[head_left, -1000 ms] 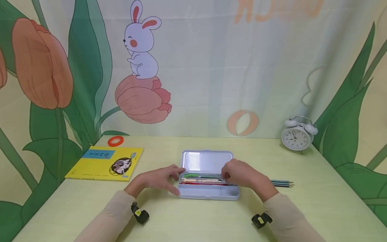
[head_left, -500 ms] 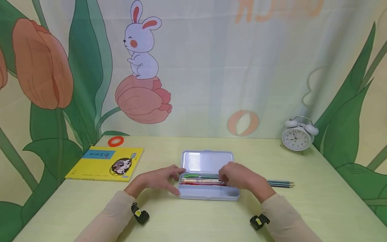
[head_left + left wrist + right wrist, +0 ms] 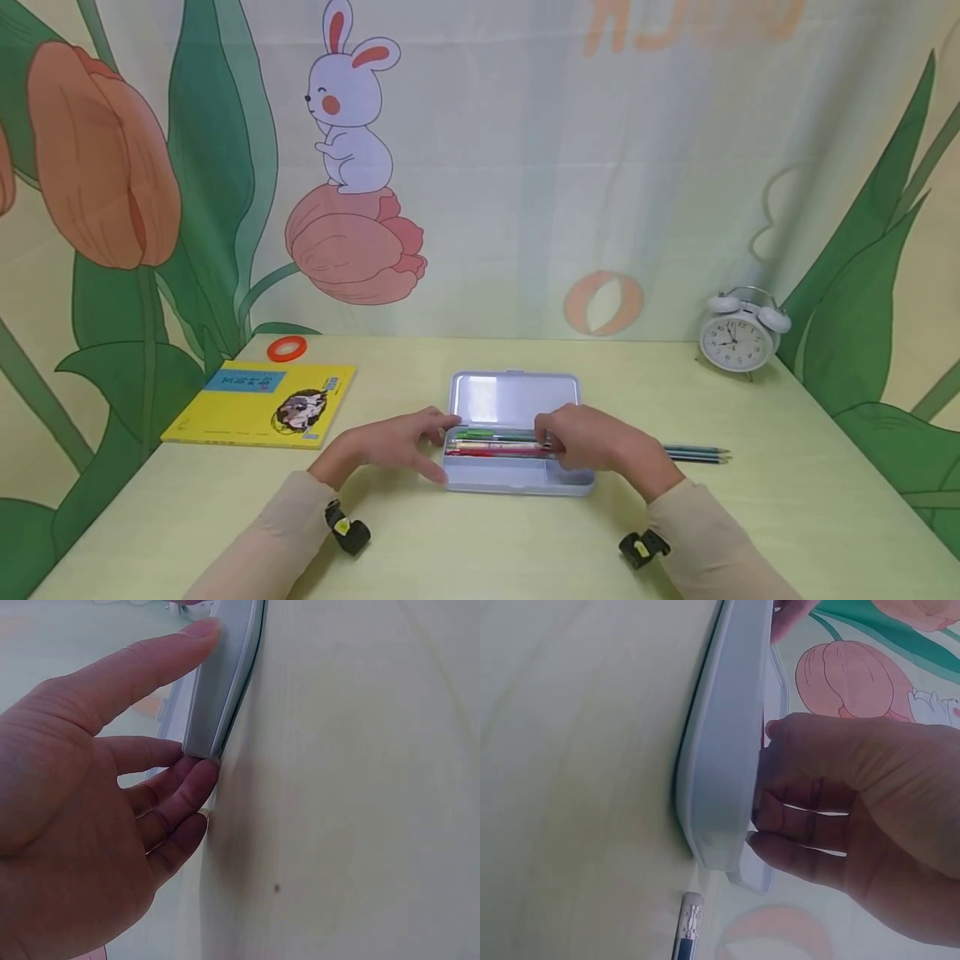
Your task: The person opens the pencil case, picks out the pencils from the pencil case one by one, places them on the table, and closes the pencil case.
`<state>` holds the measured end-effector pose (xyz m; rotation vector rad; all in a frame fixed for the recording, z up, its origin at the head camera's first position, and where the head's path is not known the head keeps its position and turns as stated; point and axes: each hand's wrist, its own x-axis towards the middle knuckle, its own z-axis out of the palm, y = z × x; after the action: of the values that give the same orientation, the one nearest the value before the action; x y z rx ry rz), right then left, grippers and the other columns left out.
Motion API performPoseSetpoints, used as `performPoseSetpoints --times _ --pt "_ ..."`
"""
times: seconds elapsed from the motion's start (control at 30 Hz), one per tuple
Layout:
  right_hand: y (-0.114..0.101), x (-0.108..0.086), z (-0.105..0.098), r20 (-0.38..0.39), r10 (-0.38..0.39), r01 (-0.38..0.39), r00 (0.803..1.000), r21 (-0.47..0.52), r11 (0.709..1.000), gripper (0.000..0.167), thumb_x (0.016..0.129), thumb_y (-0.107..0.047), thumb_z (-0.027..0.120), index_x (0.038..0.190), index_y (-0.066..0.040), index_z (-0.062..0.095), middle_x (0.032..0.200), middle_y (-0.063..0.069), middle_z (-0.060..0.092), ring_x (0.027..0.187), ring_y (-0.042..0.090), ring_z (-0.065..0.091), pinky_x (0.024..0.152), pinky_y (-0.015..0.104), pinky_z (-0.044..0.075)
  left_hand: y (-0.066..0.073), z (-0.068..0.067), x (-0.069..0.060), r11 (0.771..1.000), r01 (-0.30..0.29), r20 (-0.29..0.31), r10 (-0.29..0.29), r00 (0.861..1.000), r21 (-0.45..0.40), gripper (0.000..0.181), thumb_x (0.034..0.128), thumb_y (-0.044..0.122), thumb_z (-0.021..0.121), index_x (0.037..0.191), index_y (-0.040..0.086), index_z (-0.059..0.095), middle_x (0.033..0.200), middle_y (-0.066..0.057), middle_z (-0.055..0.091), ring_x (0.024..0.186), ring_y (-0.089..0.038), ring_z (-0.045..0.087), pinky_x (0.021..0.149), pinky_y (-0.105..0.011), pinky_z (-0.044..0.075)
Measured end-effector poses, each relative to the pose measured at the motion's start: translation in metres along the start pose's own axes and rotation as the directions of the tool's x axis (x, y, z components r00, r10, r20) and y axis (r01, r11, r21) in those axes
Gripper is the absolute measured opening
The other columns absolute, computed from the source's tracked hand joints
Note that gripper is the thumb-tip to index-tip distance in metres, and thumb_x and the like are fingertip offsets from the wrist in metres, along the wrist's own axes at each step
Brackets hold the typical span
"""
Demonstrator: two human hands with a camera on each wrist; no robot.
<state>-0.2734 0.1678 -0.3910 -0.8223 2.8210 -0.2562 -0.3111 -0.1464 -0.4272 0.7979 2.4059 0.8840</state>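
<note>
A pale pencil case [image 3: 491,402] lies with its lid raised, mid-table in the head view. A green pen [image 3: 483,435], a red pen [image 3: 476,453] and a light-coloured one between them lie in its rear compartment. My left hand [image 3: 393,443] holds the case's left end; in the left wrist view its thumb rests on the front wall [image 3: 223,682] and its fingers curl at the corner. My right hand [image 3: 592,437] reaches into the right part with bent fingers at the pens' right ends. In the right wrist view the case wall [image 3: 724,750] partly hides its fingertips.
Several dark pencils [image 3: 697,455] lie right of the case. A yellow book [image 3: 240,417] is at the left with an orange ring [image 3: 287,349] behind it. A white alarm clock [image 3: 737,342] stands at the back right, before a printed curtain [image 3: 480,167].
My right hand has shifted a little left over the case. The red and light-coloured pens have moved slightly and look blurred now. My left hand has stayed in place.
</note>
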Motion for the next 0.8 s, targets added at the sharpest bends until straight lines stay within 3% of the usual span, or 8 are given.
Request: performPoseSetpoints --times 0.23,0.47,0.63,0.8 --pt "-0.002 0.0 0.001 -0.058 -0.075 0.071 0.996 -0.068 0.995 0.021 0.083 0.0 0.076 0.098 -0.013 0.07 0.085 -0.004 0.061 0.075 0.014 0.053 0.071 0.029 0.048 0.001 0.0 -0.001 1.0 0.002 -0.002 -0.002 1.0 -0.018 0.089 0.0791 0.033 0.086 0.153 0.014 0.041 0.125 0.001 0.051 0.117 -0.021 0.048 0.102 -0.044 0.037" --pt "-0.005 0.004 0.003 -0.161 -0.244 0.232 0.956 -0.089 0.969 0.013 0.086 0.001 0.072 0.092 -0.01 0.073 0.082 -0.004 0.062 0.072 0.012 0.05 0.069 0.026 0.047 0.002 0.0 -0.001 1.0 -0.004 0.0 0.004 1.0 -0.013 0.088 0.0794 0.032 0.086 0.153 0.014 0.041 0.125 0.001 0.051 0.117 -0.021 0.048 0.102 -0.045 0.037" --pt "-0.01 0.006 0.004 -0.16 -0.248 0.235 0.955 -0.094 0.967 0.011 0.086 0.001 0.072 0.092 -0.007 0.076 0.084 -0.001 0.067 0.072 0.011 0.052 0.072 0.027 0.051 0.002 0.0 0.0 1.0 -0.004 0.0 0.004 1.0 -0.006 0.088 0.0793 0.032 0.086 0.153 0.015 0.041 0.125 0.001 0.051 0.118 -0.021 0.048 0.102 -0.045 0.038" --pt "-0.012 0.007 0.006 -0.132 -0.243 0.225 0.961 -0.136 0.965 0.011 0.085 0.004 0.071 0.085 -0.007 0.075 0.078 -0.003 0.064 0.067 0.011 0.049 0.066 0.025 0.046 0.0 0.0 0.0 1.0 0.003 0.002 -0.003 1.0 -0.007 0.089 0.079 0.033 0.086 0.153 0.015 0.041 0.125 0.002 0.051 0.117 -0.021 0.048 0.102 -0.044 0.038"
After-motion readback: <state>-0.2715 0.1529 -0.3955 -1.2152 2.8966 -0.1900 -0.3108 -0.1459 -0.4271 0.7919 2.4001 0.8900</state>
